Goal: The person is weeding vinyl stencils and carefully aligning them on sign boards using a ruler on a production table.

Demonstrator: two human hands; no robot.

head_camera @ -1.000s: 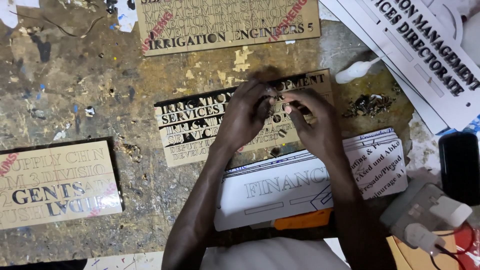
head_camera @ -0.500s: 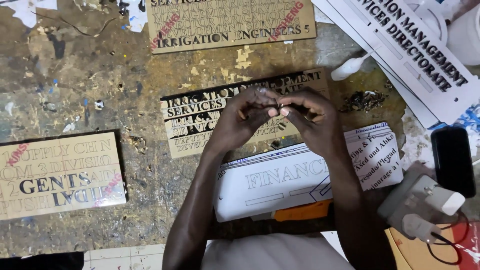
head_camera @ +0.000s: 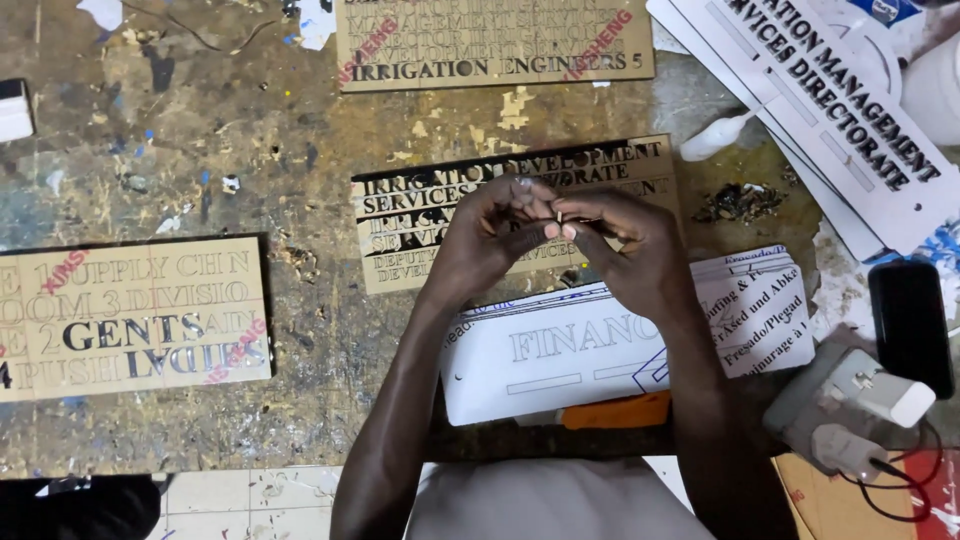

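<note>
Hold the tiny cut piece [head_camera: 559, 217] firmly in pinch between thumb and fingertips of left hand [head_camera: 492, 235] and right hand [head_camera: 630, 250], both closed tightly on it, just above the stencil sheet [head_camera: 420, 225]. Keep wrists steady over the white sign board [head_camera: 560, 350]; avoid dropping onto the paint-stained table [head_camera: 200, 120].

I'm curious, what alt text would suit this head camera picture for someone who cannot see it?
A person's left hand and right hand pinch a tiny pale piece together above a tan cut-out lettered sign panel on a paint-stained wooden workbench.
</note>
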